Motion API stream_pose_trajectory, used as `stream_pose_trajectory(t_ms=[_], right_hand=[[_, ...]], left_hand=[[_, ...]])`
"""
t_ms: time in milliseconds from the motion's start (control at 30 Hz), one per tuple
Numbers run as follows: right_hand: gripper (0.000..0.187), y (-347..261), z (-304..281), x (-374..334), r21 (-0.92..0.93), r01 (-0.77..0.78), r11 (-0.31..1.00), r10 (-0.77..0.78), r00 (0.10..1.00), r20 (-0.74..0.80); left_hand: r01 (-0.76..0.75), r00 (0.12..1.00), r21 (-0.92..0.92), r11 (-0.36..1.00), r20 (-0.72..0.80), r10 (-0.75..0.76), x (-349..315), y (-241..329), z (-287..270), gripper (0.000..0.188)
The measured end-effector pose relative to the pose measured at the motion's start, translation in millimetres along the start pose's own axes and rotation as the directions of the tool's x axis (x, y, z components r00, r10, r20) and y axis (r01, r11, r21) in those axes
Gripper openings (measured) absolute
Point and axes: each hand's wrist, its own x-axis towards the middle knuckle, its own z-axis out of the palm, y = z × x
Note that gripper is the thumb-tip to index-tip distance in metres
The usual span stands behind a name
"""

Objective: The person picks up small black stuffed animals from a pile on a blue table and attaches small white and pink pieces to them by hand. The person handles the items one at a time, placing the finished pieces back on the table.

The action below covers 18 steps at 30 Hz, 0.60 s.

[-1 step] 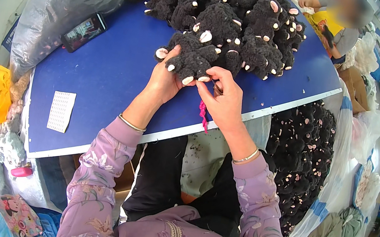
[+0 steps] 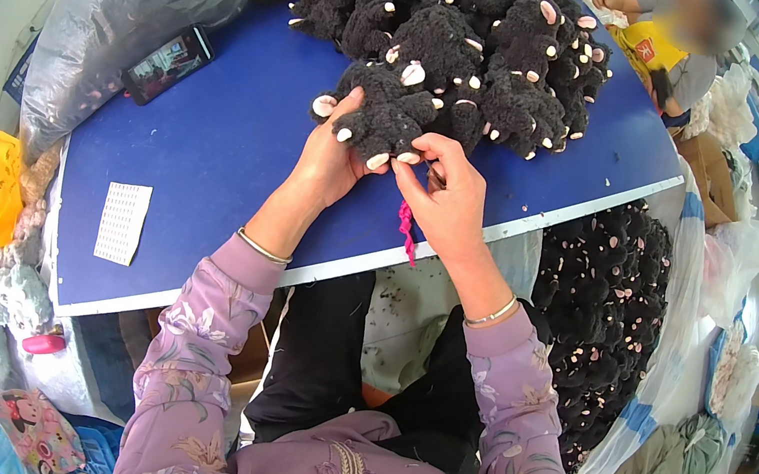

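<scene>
A black fluffy plush toy (image 2: 384,108) with pale claw-like tips lies at the near side of a pile of similar toys. My left hand (image 2: 327,163) is closed around its left side, the thumb resting on the fur. My right hand (image 2: 450,199) meets the toy's near right end, thumb and index finger close together beside a pale tip. A small dark tool (image 2: 435,179) shows partly inside the right hand; its kind is hidden by the fingers. Below that hand dangles a bright pink twisted cord (image 2: 405,231), seemingly attached to the tool.
A heap of black plush toys (image 2: 444,45) covers the far part of the blue table (image 2: 207,176). On the left lie a phone (image 2: 166,65), a printed card (image 2: 122,222) and a full plastic bag (image 2: 137,1). More toys (image 2: 599,316) fill a bag at right. Another person (image 2: 657,47) sits far right.
My hands and the toy are almost unchanged in place. The person at the far right has shifted slightly.
</scene>
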Motion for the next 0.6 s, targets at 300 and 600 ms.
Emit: stream_pose_trajectory(t_ms=[300, 600], right_hand=[[0.011, -3.9, -7.2, 2.8, 0.090, -0.122, 0.989, 0.122, 0.993, 0.003], [0.020, -11.1, -12.8, 7.1, 0.062, -0.139, 0.988, 0.144, 0.986, -0.088]], left_hand=[[-0.033, 0.995, 0.201, 0.979, -0.083, 0.051, -9.2, 11.6, 16.9, 0.026], [-0.081, 0.983, 0.139, 0.987, -0.151, 0.102, 2.8, 4.3, 7.3, 0.015]])
